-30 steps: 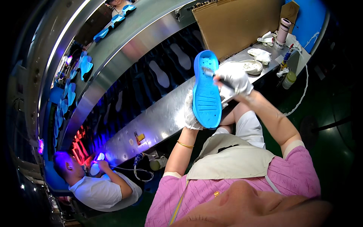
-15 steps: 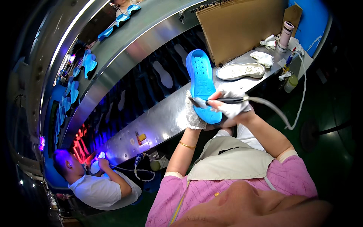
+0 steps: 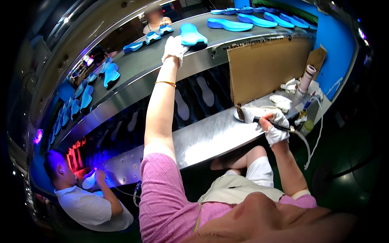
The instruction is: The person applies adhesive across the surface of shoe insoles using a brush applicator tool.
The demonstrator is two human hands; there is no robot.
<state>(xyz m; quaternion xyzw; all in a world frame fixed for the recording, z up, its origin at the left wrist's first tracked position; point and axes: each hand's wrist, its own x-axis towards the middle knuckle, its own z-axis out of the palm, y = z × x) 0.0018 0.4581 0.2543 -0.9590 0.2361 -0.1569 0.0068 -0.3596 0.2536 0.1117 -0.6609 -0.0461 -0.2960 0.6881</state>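
Head view, items listed from the hands outward.

Left hand (image 3: 174,47): white glove, arm stretched fully up and away; fingers laid against the near end of a blue shoe sole (image 3: 193,36). Whether the fingers close around the sole or only press on it cannot be told.

Blue shoe sole: lies flat on the grey conveyor belt (image 3: 162,65), close to the belt's near edge. Further blue soles (image 3: 229,24) are spaced along the belt toward its right end, and more (image 3: 110,75) toward its left end.

Right hand (image 3: 275,128): white glove, fingers pinched together on a slim dark pen-shaped tool (image 3: 270,124). A pale hose (image 3: 304,141) runs from the tool's rear end and hangs down past the tabletop's front edge.

Tool tip: rests just beside a white sole (image 3: 253,112) lying on the steel tabletop (image 3: 202,141) near its right end.

Tabletop, right end: crumpled white cloth (image 3: 281,101), upright pale tube (image 3: 306,79), small bottles (image 3: 306,121) at the far right corner.

Tabletop, rear edge: brown cardboard sheet (image 3: 265,67) standing upright, behind the white sole.

Lower left: another person in a white shirt (image 3: 87,208), seated, both hands on a pale object under violet light (image 3: 91,180).
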